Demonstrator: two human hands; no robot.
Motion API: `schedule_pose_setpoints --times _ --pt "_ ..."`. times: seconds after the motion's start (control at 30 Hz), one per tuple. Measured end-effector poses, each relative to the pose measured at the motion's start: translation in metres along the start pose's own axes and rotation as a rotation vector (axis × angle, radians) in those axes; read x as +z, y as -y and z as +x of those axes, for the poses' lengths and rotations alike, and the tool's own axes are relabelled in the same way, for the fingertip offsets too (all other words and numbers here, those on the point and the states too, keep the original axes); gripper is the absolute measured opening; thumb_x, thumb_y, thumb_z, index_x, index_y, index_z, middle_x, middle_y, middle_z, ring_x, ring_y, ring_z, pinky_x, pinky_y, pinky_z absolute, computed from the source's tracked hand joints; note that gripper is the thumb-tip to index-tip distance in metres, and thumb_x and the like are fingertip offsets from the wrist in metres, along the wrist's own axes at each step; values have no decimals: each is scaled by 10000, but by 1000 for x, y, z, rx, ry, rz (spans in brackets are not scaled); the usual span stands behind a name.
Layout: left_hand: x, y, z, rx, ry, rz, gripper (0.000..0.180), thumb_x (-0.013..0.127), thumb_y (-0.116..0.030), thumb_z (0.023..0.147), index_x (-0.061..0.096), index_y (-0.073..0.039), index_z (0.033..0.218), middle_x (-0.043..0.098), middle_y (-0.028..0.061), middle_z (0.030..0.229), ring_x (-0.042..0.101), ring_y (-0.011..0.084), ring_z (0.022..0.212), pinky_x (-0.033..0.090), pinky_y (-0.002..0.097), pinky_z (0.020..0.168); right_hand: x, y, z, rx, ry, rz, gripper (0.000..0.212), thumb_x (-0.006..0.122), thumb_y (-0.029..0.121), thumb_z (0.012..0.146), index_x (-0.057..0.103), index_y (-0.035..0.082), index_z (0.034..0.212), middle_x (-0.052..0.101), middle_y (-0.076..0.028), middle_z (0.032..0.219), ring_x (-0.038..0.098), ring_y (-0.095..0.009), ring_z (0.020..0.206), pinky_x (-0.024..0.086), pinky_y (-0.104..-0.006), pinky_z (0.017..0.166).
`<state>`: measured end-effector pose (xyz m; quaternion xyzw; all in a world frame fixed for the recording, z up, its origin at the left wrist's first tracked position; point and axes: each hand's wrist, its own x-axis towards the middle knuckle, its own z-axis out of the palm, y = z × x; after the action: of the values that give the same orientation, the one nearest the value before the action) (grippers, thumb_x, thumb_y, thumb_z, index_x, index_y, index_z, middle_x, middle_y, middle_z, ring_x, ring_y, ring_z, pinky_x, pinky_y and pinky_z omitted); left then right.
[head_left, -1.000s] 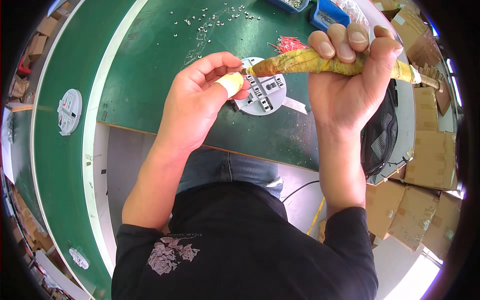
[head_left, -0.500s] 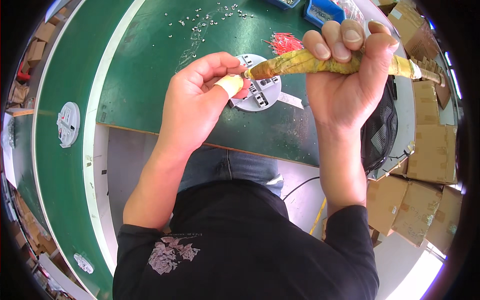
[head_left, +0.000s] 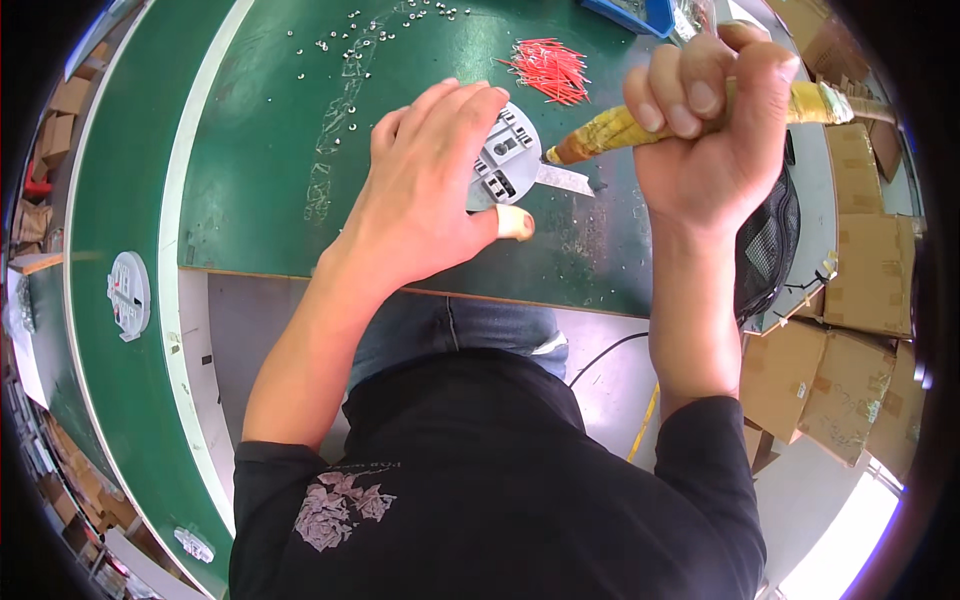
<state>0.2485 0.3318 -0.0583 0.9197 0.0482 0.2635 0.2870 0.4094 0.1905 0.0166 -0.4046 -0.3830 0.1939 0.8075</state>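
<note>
My right hand (head_left: 715,130) is closed around a power screwdriver (head_left: 620,128) wrapped in yellow tape. Its thin tip points left and down, close to the right rim of a round grey plastic base (head_left: 518,180) with metal terminals. Over the left part of that base lies my left hand (head_left: 430,170), fingers stretched out and thumb spread away. Yellowish tape covers the thumb. The fingertips overlap the base's far left rim, and whether they press on it I cannot tell. A pale flat strip (head_left: 566,180) sticks out to the right from the base.
Beyond the base lies a pile of red pins (head_left: 550,72). Small metal parts (head_left: 365,42) are scattered at the far left. A blue bin (head_left: 635,14) stands at the back, a black mesh bag (head_left: 768,250) at right. Another grey base (head_left: 130,295) sits on the green strip leftward.
My left hand has left the screwdriver's tip, opened out and come down over the grey base. The screwdriver's tip has moved right and tilted downward in my right hand.
</note>
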Motion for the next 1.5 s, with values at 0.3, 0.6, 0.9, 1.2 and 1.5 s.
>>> schedule_pose_setpoints --times 0.3,0.6,0.9,1.2,1.5 --pt "6 -2 12 -27 114 -101 908 910 -256 635 464 -45 1397 593 133 1312 461 357 1361 329 500 1077 -22 -4 9 25 227 58 468 448 530 1064 678 139 1182 455 52 719 383 -74 596 365 -262 591" --pt "6 2 20 -58 102 -155 906 911 -228 625 461 -48 1390 589 138 1291 483 365 1325 334 497 1069 -28 -4 24 139 243 95 409 470 452 1067 695 125 1169 504 45 730 399 -86 609 376 -268 606" --pt "11 12 16 -239 -44 -409 997 927 -157 663 363 -18 1473 578 151 1389 511 307 1323 396 434 1103 -41 9 33 160 89 168 349 521 378 1022 738 108 1066 534 41 707 446 -91 619 395 -270 623" --pt "17 -3 16 -93 76 -207 901 924 -206 628 437 -63 1372 569 125 1311 495 328 1317 353 490 1065 -35 11 22 179 215 145 376 497 407 1040 726 115 1100 515 40 708 443 -96 619 397 -271 622" --pt "9 -5 12 -153 154 -99 871 921 -237 642 442 -69 1350 588 105 1303 473 311 1366 349 500 1063 -12 -34 12 75 251 56 491 454 561 1047 653 130 1170 461 36 707 402 -104 580 384 -271 569"
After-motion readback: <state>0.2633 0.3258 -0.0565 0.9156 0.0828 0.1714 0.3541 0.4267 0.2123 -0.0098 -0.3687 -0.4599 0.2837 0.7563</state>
